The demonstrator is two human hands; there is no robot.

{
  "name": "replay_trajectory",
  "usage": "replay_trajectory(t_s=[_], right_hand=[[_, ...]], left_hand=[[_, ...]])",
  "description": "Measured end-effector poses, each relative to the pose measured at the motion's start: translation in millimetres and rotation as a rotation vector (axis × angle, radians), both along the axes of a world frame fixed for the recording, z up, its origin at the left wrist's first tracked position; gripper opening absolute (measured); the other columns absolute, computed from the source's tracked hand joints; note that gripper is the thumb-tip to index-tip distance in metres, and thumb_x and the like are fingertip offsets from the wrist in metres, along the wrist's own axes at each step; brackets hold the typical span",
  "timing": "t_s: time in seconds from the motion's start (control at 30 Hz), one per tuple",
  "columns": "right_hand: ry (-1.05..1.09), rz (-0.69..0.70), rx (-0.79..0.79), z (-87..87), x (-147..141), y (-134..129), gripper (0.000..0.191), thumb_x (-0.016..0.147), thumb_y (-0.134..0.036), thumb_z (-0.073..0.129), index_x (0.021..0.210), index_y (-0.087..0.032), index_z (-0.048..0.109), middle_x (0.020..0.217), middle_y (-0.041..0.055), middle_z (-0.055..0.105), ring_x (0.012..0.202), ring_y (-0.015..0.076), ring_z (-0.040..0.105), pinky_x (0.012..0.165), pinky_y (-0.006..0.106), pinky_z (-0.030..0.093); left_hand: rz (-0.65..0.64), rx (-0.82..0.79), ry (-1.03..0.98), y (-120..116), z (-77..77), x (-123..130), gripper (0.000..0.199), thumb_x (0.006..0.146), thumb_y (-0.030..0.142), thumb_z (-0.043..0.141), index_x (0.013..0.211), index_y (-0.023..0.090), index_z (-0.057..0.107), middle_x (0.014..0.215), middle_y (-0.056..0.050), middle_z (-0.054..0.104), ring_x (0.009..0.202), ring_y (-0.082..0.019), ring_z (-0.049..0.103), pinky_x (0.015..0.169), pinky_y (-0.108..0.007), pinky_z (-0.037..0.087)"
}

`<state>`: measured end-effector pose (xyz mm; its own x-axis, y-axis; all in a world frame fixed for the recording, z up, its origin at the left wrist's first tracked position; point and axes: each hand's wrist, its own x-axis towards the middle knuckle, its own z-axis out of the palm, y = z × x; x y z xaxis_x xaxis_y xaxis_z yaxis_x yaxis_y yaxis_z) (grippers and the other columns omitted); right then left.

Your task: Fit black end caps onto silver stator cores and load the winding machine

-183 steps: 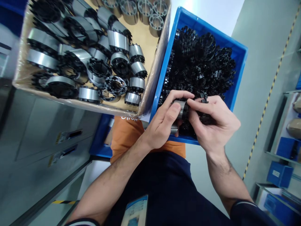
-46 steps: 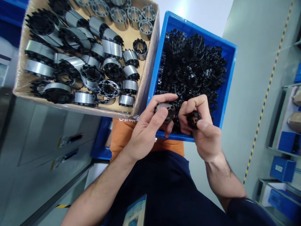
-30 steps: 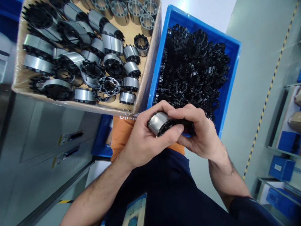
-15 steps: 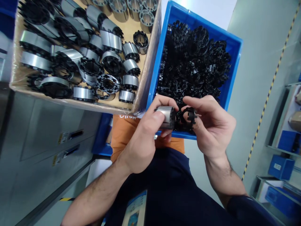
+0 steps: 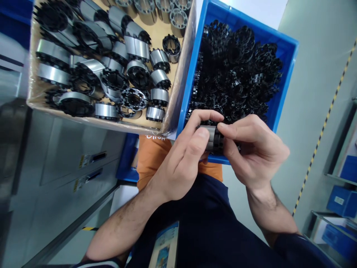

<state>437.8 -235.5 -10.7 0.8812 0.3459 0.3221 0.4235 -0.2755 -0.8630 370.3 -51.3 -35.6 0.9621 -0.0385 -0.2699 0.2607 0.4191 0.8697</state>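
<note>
Closed around a small silver metal stator core [image 5: 208,140] is my left hand [image 5: 185,160], its thumb along the near side. My right hand [image 5: 252,149] pinches a black toothed plastic ring [image 5: 219,140] between thumb and forefinger. The ring sits against the right end of the core, and the fingers partly cover both; how deeply it is seated I cannot tell. Both hands are over the near edge of a blue bin [image 5: 288,67], which holds a heap of similar black rings [image 5: 237,74].
Left of the bin stands a plastic-lined cardboard box [image 5: 111,124] with many silver cores [image 5: 138,48], many bearing black end rings. A grey metal cabinet [image 5: 64,149] is at the left. Shelves with blue bins [image 5: 338,201] stand at the right, beyond a yellow-black floor line [image 5: 315,149].
The black ring in my right hand has moved left from beside the core to its right end. My two hands are now together, and the view has shifted slightly.
</note>
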Motion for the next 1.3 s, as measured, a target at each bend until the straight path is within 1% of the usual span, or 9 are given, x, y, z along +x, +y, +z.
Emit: replay_trajectory(t_s=[0.27,0.5,0.6,0.67,0.87,1.0,1.13,1.2,1.3], right_hand=[[0.104,-0.054,0.075,-4.2,-5.5,5.2,0.024,0.114,-0.014,0.081,0.119,-0.032,0.095,0.096,0.0005,0.083,0.079,0.0188,0.073,0.067,0.038,0.062],[0.004,-0.006,0.073,-6.6,-5.1,2.8,0.027,0.111,-0.015,0.086,0.12,-0.039,0.095,0.097,0.0026,0.083,0.08,0.0239,0.074,0.07,0.046,0.064],[-0.034,-0.061,0.119,-11.9,-6.6,8.0,0.021,0.113,-0.018,0.087,0.121,-0.037,0.095,0.111,0.0042,0.083,0.1,0.0241,0.082,0.084,0.044,0.071],[-0.032,-0.033,0.042,-14.6,0.6,4.8,0.022,0.116,-0.023,0.086,0.131,-0.036,0.096,0.123,0.0058,0.083,0.111,0.0243,0.084,0.094,0.044,0.073],[-0.094,0.089,-0.681,-17.2,58.0,-30.1,0.052,0.12,-0.036,0.081,0.169,-0.02,0.08,0.15,0.0197,0.081,0.13,0.0394,0.083,0.112,0.06,0.075],[-0.021,0.349,-1.179,-19.2,81.6,-23.7,0.052,0.118,-0.032,0.082,0.169,-0.02,0.079,0.153,0.0215,0.08,0.136,0.0442,0.081,0.113,0.059,0.074],[0.022,0.484,-1.299,-26.2,85.2,-2.4,0.03,0.12,-0.02,0.073,0.148,-0.017,0.083,0.142,0.0207,0.081,0.127,0.0387,0.087,0.105,0.049,0.072],[0.021,0.512,-1.283,-29.5,85.4,3.6,0.027,0.119,-0.017,0.073,0.144,-0.017,0.083,0.138,0.0192,0.082,0.127,0.0369,0.088,0.101,0.045,0.072],[0.026,0.55,-1.258,-29.0,86.2,5.8,0.029,0.121,-0.015,0.068,0.146,-0.017,0.081,0.145,0.0195,0.081,0.131,0.0343,0.089,0.097,0.041,0.072]], left_hand=[[-0.015,-0.033,-0.012,3.2,2.6,-2.6,0.042,0.127,0.066,0.068,0.154,0.037,0.081,0.11,-0.006,0.071,0.082,-0.022,0.061,0.066,-0.038,0.055],[-0.151,-0.039,-0.055,4.9,-1.1,-2.6,0.039,0.129,0.061,0.067,0.16,0.04,0.077,0.118,-0.006,0.076,0.087,-0.023,0.063,0.071,-0.041,0.054],[-0.112,-0.01,-0.16,4.7,4.3,-2.2,0.04,0.128,0.048,0.074,0.168,0.041,0.074,0.138,-0.006,0.079,0.108,-0.025,0.074,0.093,-0.042,0.067],[-0.078,0.162,-0.221,14.9,10.9,6.5,0.042,0.126,0.043,0.078,0.168,0.039,0.072,0.151,-0.006,0.077,0.13,-0.027,0.076,0.117,-0.044,0.066],[0.137,0.942,-0.364,96.6,13.3,104.9,0.038,0.117,0.06,0.085,0.134,0.029,0.073,0.144,-0.014,0.075,0.137,-0.039,0.069,0.135,-0.059,0.053],[-0.051,1.276,-0.314,137.7,4.0,177.7,0.04,0.109,0.064,0.085,0.114,0.025,0.075,0.124,-0.016,0.077,0.133,-0.044,0.067,0.143,-0.074,0.042],[-0.077,1.422,-0.313,144.8,-0.4,224.0,0.037,0.099,0.064,0.088,0.104,0.027,0.085,0.116,-0.016,0.081,0.135,-0.046,0.065,0.147,-0.08,0.035],[-0.015,1.439,-0.302,144.1,-7.4,246.9,0.029,0.088,0.057,0.094,0.101,0.032,0.088,0.112,-0.014,0.082,0.133,-0.047,0.067,0.145,-0.081,0.037],[-0.077,1.435,-0.264,143.2,-24.0,282.3,0.026,0.074,0.042,0.097,0.099,0.037,0.09,0.102,-0.01,0.084,0.13,-0.049,0.071,0.137,-0.082,0.045]])
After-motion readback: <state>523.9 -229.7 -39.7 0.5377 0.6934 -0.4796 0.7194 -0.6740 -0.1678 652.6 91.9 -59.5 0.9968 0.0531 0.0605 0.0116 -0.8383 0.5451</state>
